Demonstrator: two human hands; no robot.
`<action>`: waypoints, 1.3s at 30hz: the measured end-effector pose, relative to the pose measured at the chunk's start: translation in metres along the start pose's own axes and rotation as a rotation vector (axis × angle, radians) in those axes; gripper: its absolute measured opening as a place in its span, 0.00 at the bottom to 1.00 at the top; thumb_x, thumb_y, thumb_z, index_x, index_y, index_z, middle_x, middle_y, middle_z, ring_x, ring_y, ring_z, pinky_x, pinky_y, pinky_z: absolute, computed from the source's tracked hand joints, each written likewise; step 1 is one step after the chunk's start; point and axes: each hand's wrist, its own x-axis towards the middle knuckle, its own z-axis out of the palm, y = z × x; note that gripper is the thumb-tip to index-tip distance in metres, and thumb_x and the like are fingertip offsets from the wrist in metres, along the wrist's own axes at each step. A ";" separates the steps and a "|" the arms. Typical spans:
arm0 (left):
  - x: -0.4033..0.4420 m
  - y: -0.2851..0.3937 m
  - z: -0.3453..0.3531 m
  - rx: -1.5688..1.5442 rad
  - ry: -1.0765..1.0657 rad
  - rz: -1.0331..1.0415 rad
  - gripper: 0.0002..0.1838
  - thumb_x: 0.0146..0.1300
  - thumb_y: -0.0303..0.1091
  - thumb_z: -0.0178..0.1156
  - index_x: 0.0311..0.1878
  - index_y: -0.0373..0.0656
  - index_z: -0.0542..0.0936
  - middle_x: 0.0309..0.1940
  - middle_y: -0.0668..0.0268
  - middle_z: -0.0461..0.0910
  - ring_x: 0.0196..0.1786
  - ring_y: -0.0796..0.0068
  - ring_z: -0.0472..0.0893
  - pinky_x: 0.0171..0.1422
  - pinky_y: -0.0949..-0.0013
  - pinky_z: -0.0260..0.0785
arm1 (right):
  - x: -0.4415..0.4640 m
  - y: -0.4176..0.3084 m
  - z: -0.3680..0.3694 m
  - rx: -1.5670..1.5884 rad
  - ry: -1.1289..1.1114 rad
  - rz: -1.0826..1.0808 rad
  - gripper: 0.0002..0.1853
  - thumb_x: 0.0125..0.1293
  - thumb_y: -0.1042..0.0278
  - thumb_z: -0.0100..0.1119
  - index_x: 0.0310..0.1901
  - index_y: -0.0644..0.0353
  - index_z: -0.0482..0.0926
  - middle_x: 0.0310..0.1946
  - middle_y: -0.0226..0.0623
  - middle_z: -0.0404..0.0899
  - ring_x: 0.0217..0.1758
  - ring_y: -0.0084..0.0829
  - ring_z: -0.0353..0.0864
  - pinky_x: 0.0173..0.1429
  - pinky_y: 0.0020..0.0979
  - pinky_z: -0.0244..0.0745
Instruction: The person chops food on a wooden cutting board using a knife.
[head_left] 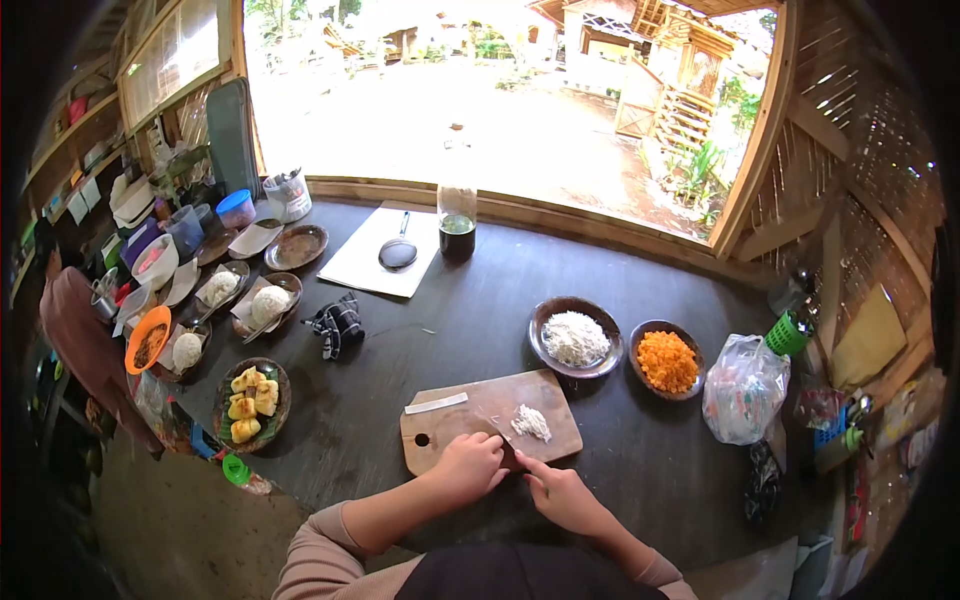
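Observation:
A wooden cutting board [482, 388] with a round hole lies before me on the dark table. My left hand [468, 468] rests on its near edge with fingers curled; what they press on is hidden. Beside it, my right hand [568, 498] is closed round a knife [506, 437], index finger stretched forward. Only a thin part of the blade shows and the handle is covered. A small heap of finely chopped white food [531, 423] sits past the blade. Near the board's far left corner lies a pale strip [436, 403].
Beyond the board stand a bowl of white shreds [575, 338] and a bowl of orange shreds [668, 362]. At right is a stuffed plastic bag [747, 390]. Leftward are a plate of yellow food [248, 405], a dark cloth [338, 325], rice plates, a bottle [457, 225] and a strainer [398, 254].

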 end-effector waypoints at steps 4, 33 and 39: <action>-0.002 0.000 -0.001 0.007 0.011 0.010 0.17 0.64 0.46 0.62 0.38 0.39 0.84 0.44 0.64 0.79 0.51 0.65 0.79 0.53 0.60 0.72 | -0.008 -0.011 -0.012 0.058 -0.048 0.106 0.22 0.71 0.71 0.58 0.66 0.56 0.74 0.41 0.61 0.83 0.41 0.56 0.85 0.47 0.39 0.79; -0.001 0.004 -0.008 0.015 -0.030 -0.012 0.18 0.66 0.46 0.61 0.38 0.38 0.84 0.43 0.63 0.79 0.50 0.65 0.79 0.54 0.63 0.73 | -0.001 -0.002 -0.002 0.037 0.015 -0.036 0.22 0.71 0.72 0.57 0.66 0.56 0.74 0.35 0.62 0.80 0.34 0.58 0.83 0.40 0.42 0.78; -0.003 0.004 -0.005 0.019 0.018 -0.003 0.19 0.66 0.47 0.60 0.39 0.37 0.84 0.47 0.61 0.79 0.52 0.64 0.78 0.55 0.63 0.74 | -0.012 -0.024 -0.024 0.009 -0.082 0.107 0.22 0.70 0.71 0.59 0.66 0.55 0.75 0.31 0.61 0.80 0.30 0.57 0.82 0.38 0.41 0.78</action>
